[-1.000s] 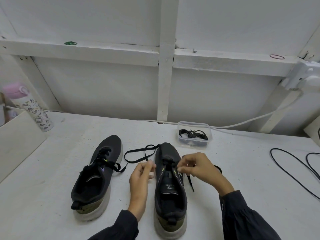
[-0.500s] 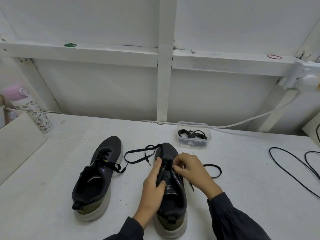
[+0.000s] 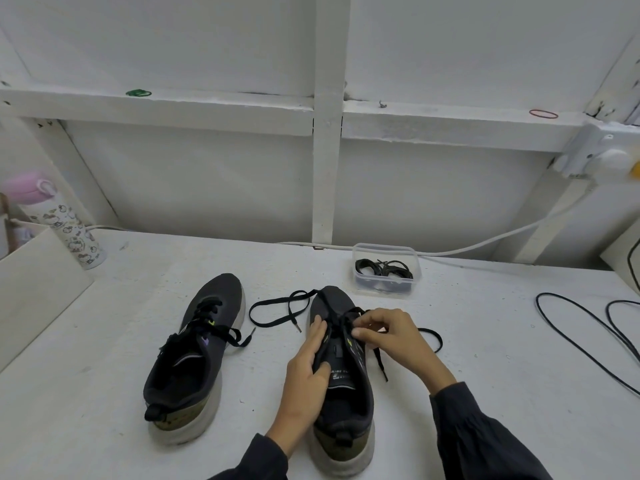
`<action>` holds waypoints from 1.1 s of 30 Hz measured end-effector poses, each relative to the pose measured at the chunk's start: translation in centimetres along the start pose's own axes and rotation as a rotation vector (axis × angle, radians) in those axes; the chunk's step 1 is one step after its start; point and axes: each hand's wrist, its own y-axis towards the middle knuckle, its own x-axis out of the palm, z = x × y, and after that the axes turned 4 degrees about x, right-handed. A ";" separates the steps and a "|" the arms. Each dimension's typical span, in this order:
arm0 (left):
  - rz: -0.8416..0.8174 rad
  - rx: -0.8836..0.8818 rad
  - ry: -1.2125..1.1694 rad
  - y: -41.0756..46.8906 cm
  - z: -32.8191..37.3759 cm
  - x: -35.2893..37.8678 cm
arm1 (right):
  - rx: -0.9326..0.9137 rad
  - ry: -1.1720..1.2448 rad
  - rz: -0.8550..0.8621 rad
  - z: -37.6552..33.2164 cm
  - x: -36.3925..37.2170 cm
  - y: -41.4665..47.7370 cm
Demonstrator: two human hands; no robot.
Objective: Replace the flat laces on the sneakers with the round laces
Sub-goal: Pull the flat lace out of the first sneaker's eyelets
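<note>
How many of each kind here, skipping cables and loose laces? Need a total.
Sneakers: 2, one laced, one half unlaced
Clear tub: 1
Patterned bottle: 1
Rubber bands on the ledge: 2, green and red
Total: 6

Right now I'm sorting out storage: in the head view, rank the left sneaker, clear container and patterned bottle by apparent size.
1. left sneaker, though it is also nearest the camera
2. patterned bottle, farther back
3. clear container, which looks smallest
</note>
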 end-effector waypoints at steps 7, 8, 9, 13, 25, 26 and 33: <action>0.016 0.034 -0.027 0.0 0.0 0.0 | -0.051 -0.002 0.072 -0.2 1.2 0.1; 0.015 0.041 -0.023 0.0 0.1 0.0 | -0.058 -0.021 0.065 -0.3 1.3 0.2; 0.013 0.049 -0.017 0.1 0.1 0.0 | -0.056 -0.032 0.066 -0.4 1.2 0.3; -0.008 0.068 0.007 0.0 0.1 0.0 | 0.017 0.091 0.164 -0.4 1.5 0.5; 0.000 0.033 0.017 0.0 0.5 0.0 | 0.036 0.166 0.019 0.0 0.7 0.0; -0.005 0.035 0.023 0.1 0.4 0.0 | 0.048 0.174 0.039 -0.1 0.7 0.2; -0.014 0.036 0.038 0.1 0.3 -0.1 | 0.117 0.316 0.124 -0.5 1.4 0.8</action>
